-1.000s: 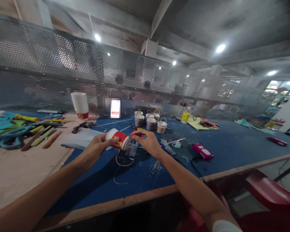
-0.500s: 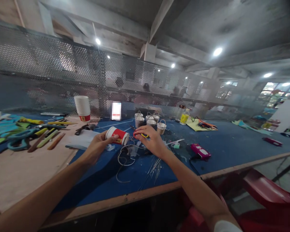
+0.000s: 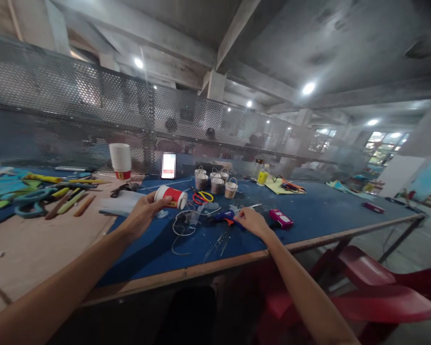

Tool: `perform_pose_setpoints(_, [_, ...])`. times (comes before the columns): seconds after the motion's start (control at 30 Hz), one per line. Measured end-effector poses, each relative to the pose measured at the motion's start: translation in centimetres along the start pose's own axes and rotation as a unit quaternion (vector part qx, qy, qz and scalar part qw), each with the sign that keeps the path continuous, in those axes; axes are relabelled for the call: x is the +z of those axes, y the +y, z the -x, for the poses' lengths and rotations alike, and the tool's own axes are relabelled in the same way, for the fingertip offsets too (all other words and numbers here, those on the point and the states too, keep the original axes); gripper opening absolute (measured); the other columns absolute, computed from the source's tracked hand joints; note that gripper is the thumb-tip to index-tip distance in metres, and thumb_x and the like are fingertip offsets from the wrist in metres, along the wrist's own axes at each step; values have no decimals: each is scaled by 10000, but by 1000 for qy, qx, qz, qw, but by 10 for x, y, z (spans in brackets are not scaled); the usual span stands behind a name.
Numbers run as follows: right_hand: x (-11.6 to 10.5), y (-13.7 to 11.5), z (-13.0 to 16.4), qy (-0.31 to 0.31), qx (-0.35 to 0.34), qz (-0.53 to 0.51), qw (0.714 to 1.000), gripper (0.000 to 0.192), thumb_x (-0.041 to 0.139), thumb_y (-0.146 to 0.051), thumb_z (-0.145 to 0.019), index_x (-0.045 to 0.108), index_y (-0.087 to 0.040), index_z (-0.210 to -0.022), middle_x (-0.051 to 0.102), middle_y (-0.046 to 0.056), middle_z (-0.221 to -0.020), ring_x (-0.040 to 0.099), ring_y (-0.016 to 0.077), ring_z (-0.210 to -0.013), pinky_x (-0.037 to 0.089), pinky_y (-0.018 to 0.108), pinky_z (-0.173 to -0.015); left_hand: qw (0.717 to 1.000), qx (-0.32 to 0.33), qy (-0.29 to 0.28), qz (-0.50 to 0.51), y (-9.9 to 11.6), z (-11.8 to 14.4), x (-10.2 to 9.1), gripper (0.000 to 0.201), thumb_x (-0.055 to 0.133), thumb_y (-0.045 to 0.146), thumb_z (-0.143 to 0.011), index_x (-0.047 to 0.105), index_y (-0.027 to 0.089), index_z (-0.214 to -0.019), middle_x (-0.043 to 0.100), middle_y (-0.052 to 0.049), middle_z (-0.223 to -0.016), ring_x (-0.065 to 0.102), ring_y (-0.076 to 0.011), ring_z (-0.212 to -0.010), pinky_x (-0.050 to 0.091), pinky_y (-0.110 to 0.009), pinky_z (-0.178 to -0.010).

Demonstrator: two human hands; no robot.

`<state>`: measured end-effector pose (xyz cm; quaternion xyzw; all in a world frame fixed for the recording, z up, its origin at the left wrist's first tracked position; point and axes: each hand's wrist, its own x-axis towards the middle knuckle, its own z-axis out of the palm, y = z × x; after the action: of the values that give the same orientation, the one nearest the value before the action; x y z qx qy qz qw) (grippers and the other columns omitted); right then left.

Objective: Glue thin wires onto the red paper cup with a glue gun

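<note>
I have the left hand wrapped around a red and white paper cup, held on its side above the blue table, mouth pointing right. My right hand rests flat-ish on the table, fingers loosely curled at the blue glue gun; I cannot tell whether they have closed on it or only touch it. Just past the gun lies a pink device, and a loop of wire sits below the cup.

As I judge it, the step is taking up the glue gun while the cup waits. To do it well I would keep the cup steady and off the table, grip the gun by its handle rather than near the nozzle, and lift it clear of the wire and the thin rods beside it so nothing drags along.

Compared with half a second ago, my right hand has left the spot near the cup's mouth and dropped down and to the right, onto the gun. The scissors with yellow and red handles, then under that hand, now lie free on the table behind the cup. The cup has barely shifted in the left hand. The view has also swung slightly rightward.
</note>
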<state>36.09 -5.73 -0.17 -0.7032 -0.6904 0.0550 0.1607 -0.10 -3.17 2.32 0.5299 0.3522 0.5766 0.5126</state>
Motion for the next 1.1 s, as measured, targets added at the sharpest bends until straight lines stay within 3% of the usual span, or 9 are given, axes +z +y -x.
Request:
perform_pose_setpoints(0.13, [5, 9, -9, -43, -37, -30, 998, 344, 692, -550, -832, 676, -208, -860, 695, 44, -828, 628, 225, -787, 357, 283, -664, 1000, -8, 12, -1, 0, 20, -5, 272, 882, 315, -655, 761, 164, -846, 771, -45, -814, 682, -184, -745, 501, -261, -683])
perform_pose_setpoints(0.33, [10, 10, -16, -60, -77, -134, 986, 316, 705, -462, -820, 628, -178, -706, 567, -15, -616, 522, 163, -628, 351, 273, -630, 999, -19, 37, 33, -9, 40, -14, 254, 874, 313, -669, 763, 189, -861, 776, -23, -847, 694, -194, -832, 535, -285, -814])
perform_pose_setpoints(0.57, [8, -10, -2, -50, -88, -331, 938, 456, 504, -597, -913, 628, -160, -945, 591, 5, -706, 568, 152, -639, 461, 271, -603, 999, 7, 40, 19, -5, 47, -12, 206, 853, 302, -692, 763, 194, -842, 779, -12, -834, 710, -183, -797, 539, -272, -819])
perform_pose_setpoints(0.67, [7, -33, 1, -52, -97, -425, 899, 464, 512, -629, -910, 587, -192, -1045, 635, 24, -825, 625, 147, -688, 526, 269, -638, 999, 13, 40, 21, -9, 45, -14, 229, 855, 293, -696, 771, 197, -886, 784, -12, -865, 708, -179, -824, 533, -254, -826])
perform_pose_setpoints(0.77, [3, -63, -2, -96, -119, -590, 793, 423, 681, -534, -844, 562, -233, -1117, 675, 31, -989, 642, 125, -679, 546, 251, -618, 998, 13, 45, 34, -12, 43, -16, 238, 852, 294, -715, 770, 190, -913, 781, -15, -878, 701, -168, -839, 532, -243, -842])
perform_pose_setpoints(0.87, [-3, -93, -10, -112, -165, -633, 748, 364, 720, -455, -832, 555, -214, -1050, 658, -12, -822, 558, 86, -555, 454, 196, -502, 997, 13, 70, 32, -12, 43, -15, 282, 879, 312, -675, 766, 178, -896, 782, -24, -852, 707, -178, -799, 550, -254, -803])
perform_pose_setpoints(0.97, [-5, -117, -22, -88, -206, -615, 756, 330, 718, -449, -833, 585, -193, -992, 550, -65, -643, 473, 71, -497, 381, 188, -470, 996, 13, 91, 20, -10, 43, -12, 305, 892, 333, -652, 763, 167, -873, 783, -32, -829, 715, -190, -774, 561, -265, -771])
perform_pose_setpoints(1.1, [4, -130, -34, -49, -240, -524, 816, 280, 716, -421, -819, 643, -176, -932, 572, -46, -600, 519, 103, -518, 438, 236, -538, 996, 5, 86, 17, -10, 44, -13, 282, 871, 325, -700, 763, 165, -906, 792, -38, -851, 726, -180, -764, 567, -261, -750])
